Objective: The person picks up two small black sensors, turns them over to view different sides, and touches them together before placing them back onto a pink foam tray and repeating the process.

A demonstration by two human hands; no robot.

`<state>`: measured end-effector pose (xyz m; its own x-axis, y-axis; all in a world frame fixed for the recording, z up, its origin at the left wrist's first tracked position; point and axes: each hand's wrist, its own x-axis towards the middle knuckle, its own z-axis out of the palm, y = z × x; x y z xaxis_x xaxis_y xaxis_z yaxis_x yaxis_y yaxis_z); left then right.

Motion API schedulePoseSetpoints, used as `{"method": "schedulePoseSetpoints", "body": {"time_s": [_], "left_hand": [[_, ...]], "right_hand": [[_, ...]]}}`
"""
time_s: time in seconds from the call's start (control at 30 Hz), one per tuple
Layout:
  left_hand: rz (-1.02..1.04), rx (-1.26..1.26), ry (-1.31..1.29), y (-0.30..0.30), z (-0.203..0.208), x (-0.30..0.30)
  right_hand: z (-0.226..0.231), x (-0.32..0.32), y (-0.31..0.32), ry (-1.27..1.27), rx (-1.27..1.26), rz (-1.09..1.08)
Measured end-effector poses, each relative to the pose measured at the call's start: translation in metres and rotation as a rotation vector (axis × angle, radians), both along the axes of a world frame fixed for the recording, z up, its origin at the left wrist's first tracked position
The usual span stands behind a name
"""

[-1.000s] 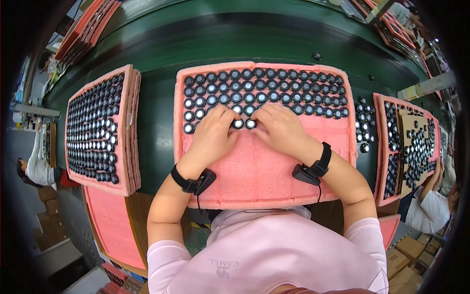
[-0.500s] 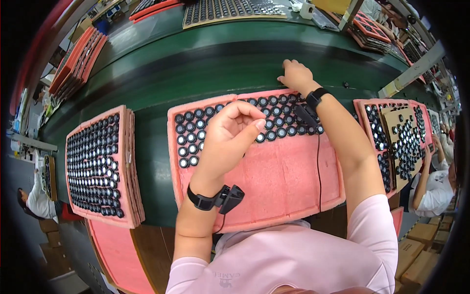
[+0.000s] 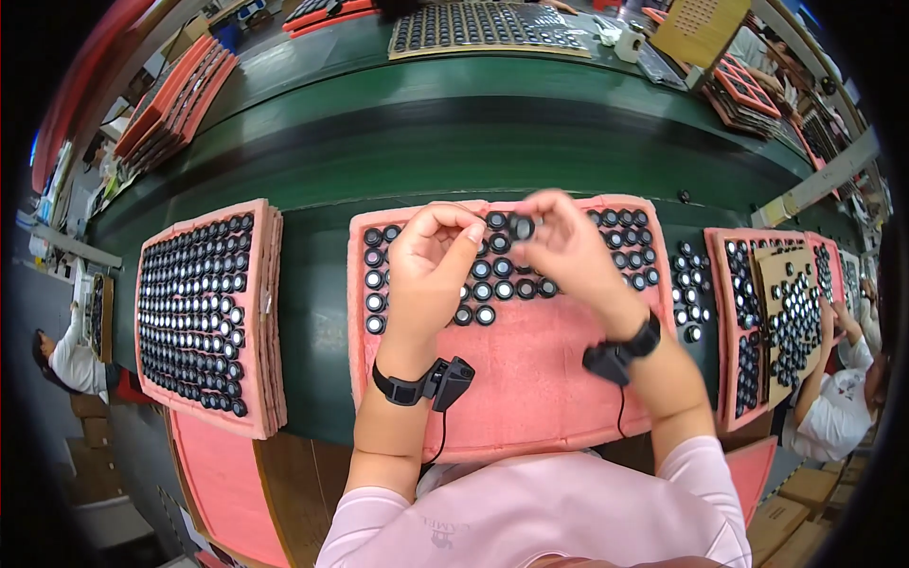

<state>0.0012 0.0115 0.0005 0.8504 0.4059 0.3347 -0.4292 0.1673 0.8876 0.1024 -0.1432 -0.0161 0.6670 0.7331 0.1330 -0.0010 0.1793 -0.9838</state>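
Both my hands are raised over a pink foam tray [image 3: 530, 379] holding rows of small black round parts with pale centres. My left hand [image 3: 431, 260] is closed, thumb and forefinger pinched together; whatever is between them is too small to make out. Close to its right, my right hand [image 3: 568, 251] is smeared by motion, with a black round part [image 3: 521, 225] at its fingertips. Rows of parts [image 3: 630, 241] fill the tray's far half, some covered by my hands. The near half shows bare pink foam. Each wrist wears a black strap with a small device and cable.
Left of the tray stands a stack of filled pink trays [image 3: 194, 322]. Loose black parts [image 3: 691, 289] lie to its right, before another filled tray [image 3: 743, 322] with a cardboard sheet. A green conveyor [image 3: 426, 142] runs behind. A co-worker [image 3: 843, 388] is at the far right.
My right hand has come back from beyond the tray's far edge to beside my left hand, now with a black round part. My left hand stays pinched. The view has shifted slightly.
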Motion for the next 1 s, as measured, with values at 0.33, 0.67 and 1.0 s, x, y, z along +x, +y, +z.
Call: {"method": "schedulePoseSetpoints", "body": {"time_s": [0.33,0.67,1.0], "left_hand": [[0.188,0.418,-0.103,-0.01,0.011,-0.014],[0.018,0.555,0.01,-0.022,0.012,-0.008],[-0.058,0.761,0.054,-0.019,0.008,-0.001]], "right_hand": [[-0.002,-0.034,-0.021,-0.289,0.093,-0.068],[0.006,-0.02,-0.03,-0.661,0.103,-0.213],[0.006,-0.018,-0.034,-0.954,0.077,-0.256]]}}
